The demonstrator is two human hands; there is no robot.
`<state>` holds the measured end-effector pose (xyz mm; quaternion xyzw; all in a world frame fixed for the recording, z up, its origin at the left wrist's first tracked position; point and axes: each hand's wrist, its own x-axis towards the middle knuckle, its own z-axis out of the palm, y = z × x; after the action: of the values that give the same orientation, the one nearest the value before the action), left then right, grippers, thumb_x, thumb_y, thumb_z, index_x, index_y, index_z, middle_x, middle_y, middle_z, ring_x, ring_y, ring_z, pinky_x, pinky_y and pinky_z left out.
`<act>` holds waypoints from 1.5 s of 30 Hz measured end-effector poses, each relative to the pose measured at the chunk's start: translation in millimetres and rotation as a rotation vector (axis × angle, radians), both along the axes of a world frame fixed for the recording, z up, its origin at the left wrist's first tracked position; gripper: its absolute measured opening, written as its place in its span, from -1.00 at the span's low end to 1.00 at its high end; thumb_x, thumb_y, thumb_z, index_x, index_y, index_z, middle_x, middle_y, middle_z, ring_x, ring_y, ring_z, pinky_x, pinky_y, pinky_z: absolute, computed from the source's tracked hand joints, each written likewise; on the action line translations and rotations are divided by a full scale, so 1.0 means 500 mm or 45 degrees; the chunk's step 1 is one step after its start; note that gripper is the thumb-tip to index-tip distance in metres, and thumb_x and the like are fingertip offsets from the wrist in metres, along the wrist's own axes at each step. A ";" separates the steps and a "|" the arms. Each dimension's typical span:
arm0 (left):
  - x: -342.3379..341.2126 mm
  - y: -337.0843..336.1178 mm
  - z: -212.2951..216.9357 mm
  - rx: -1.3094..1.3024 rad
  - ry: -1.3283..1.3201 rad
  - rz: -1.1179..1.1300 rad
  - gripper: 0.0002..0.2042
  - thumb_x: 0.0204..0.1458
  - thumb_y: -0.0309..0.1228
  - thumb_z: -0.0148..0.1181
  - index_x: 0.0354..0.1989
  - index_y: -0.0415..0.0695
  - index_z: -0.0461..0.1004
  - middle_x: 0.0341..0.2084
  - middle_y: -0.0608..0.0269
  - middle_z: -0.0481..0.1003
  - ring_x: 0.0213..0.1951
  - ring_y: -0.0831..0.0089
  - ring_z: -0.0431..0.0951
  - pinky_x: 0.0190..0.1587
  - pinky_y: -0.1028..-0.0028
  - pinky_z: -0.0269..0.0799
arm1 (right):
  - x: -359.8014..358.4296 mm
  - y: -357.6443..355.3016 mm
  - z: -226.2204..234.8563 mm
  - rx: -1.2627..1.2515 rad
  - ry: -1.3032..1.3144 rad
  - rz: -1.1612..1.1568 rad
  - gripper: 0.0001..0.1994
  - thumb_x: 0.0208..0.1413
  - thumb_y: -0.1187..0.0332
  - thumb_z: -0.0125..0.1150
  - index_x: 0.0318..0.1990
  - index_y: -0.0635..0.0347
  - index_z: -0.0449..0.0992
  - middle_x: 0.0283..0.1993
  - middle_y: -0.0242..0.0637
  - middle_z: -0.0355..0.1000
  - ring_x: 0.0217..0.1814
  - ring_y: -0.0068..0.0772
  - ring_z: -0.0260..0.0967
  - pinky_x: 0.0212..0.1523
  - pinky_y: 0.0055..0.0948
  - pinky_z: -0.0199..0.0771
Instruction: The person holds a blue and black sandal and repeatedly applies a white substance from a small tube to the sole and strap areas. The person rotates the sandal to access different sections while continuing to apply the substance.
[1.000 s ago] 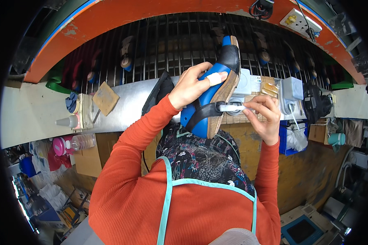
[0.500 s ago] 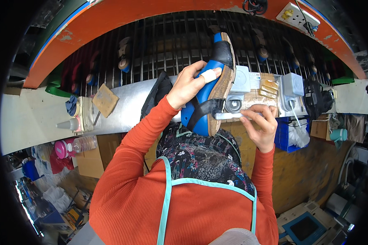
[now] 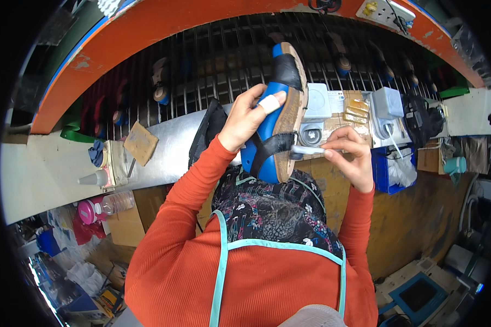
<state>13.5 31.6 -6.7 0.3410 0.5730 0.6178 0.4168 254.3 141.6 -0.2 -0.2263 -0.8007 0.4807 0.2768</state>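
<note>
My left hand (image 3: 249, 118), with white tape round the thumb, grips a sandal (image 3: 294, 111) on a blue shoe last (image 3: 265, 131). The sandal has black straps and a brown, cork-like sole, and its long side is tilted toward my right. Between the thumb and fingertips of my right hand (image 3: 350, 156) is a slim white-handled brush (image 3: 313, 151). Its dark head meets the sole edge, close to the lower black strap (image 3: 278, 144). The exact contact is too small to make out.
A metal ledge (image 3: 172, 139) holds a tan pad (image 3: 141, 143). Right of the sandal stand grey-white containers (image 3: 315, 102), (image 3: 387, 102) and yellowish blocks (image 3: 356, 110). A blue bin (image 3: 390, 173) hangs below. Behind, several lasts lie on a rack of metal bars (image 3: 213, 65).
The brush has turned slightly, so its dark head now shows against the sole edge. The sandal stays in my left hand at nearly the same tilt. The whole view has shifted a little.
</note>
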 end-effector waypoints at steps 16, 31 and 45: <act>0.014 -0.122 -0.117 0.399 -1.499 -0.111 -0.43 0.22 -0.02 -0.05 0.24 -0.22 0.26 0.04 0.00 0.45 -0.04 0.24 0.54 0.01 0.30 0.51 | 0.059 -0.007 -0.369 0.689 -0.714 -0.886 -0.90 -0.02 0.23 0.32 -0.40 -0.03 0.66 -0.37 -0.41 0.44 -0.37 -0.36 0.37 -0.19 -0.29 0.05; 0.004 -0.085 -0.086 -0.006 -0.404 0.192 -0.54 0.15 -0.18 0.16 0.08 -0.30 0.40 -0.12 0.22 0.51 -0.13 0.54 0.49 -0.03 0.55 0.37 | 0.053 -0.064 -0.123 -0.491 0.014 -0.317 -0.88 -0.02 0.46 0.34 -0.33 0.33 0.64 -0.29 -0.30 0.43 -0.28 -0.58 0.33 -0.29 -0.62 0.30; 0.006 -0.066 -0.049 -0.073 0.018 0.296 -0.61 0.08 -0.24 0.26 -0.07 -0.31 0.45 -0.31 0.20 0.54 -0.29 0.58 0.50 -0.19 0.55 0.42 | 0.014 -0.117 -0.031 0.014 -0.081 -0.366 -0.88 -0.10 0.44 0.42 -0.35 0.15 0.67 -0.33 -0.41 0.43 -0.50 -0.61 0.24 -0.31 -0.56 0.18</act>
<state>16.6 -1.3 -31.2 0.2644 0.6290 0.6428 0.3481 261.4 83.2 -15.6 -0.3522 -0.7710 0.4243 0.3187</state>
